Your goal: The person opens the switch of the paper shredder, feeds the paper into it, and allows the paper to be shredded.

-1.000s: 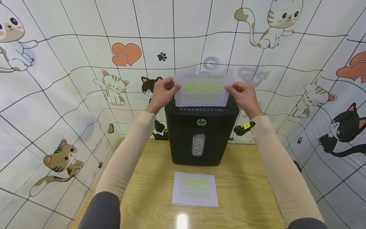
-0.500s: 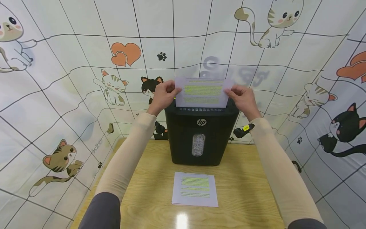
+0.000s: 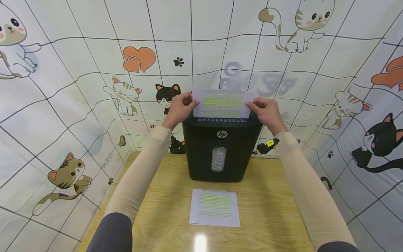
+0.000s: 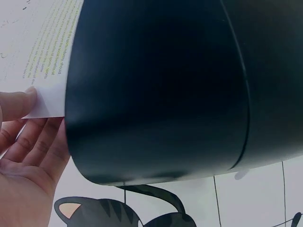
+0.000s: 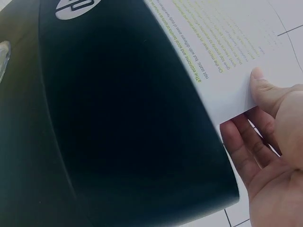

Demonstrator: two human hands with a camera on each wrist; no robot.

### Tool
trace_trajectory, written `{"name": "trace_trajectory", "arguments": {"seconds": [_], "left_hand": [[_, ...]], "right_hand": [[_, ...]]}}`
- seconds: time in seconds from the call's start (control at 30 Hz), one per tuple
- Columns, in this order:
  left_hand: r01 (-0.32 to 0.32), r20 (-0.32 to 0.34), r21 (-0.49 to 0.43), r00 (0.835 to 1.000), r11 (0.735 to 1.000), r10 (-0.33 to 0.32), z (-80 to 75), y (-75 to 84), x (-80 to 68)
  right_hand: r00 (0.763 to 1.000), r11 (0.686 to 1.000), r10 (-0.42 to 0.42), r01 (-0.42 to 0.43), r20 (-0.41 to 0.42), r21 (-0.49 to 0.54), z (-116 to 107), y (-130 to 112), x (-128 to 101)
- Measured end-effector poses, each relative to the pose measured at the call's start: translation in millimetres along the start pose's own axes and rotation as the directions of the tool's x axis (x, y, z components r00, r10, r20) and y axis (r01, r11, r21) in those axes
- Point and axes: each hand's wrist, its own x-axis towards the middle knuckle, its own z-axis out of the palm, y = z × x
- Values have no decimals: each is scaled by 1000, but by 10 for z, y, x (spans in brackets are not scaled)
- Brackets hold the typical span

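A printed sheet of paper [image 3: 221, 103] with yellow-highlighted lines stands upright at the top of a black HP paper shredder [image 3: 201, 147]. My left hand [image 3: 180, 109] pinches its left edge between thumb and fingers. On the opposite edge, my right hand [image 3: 267, 111] pinches it the same way. The wrist views show each thumb on the printed face, fingers behind, beside the shredder's dark body [image 4: 156, 94]. The sheet's lower end is hidden behind the shredder's top front edge. White shreds show through the shredder's window [image 3: 218, 159].
On the wooden table [image 3: 163, 206], a small stack of highlighted sheets [image 3: 214, 208] lies in front of the shredder. A white curtain [image 3: 94, 59] with grid lines and cartoon cats surrounds the table at the back and sides. A black device [image 3: 267, 146] sits at my right wrist.
The sheet has sunk lower toward the shredder's top, and both hands have come down with it, the right one more clearly. The stack on the table stays put.
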Motion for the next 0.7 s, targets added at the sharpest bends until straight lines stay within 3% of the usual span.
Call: {"name": "trace_trajectory", "arguments": {"seconds": [0.7], "left_hand": [[-5, 19, -18, 1000, 1000, 5, 14, -69, -52]], "right_hand": [[1000, 1000, -19, 19, 11, -23, 17, -5, -53]]}}
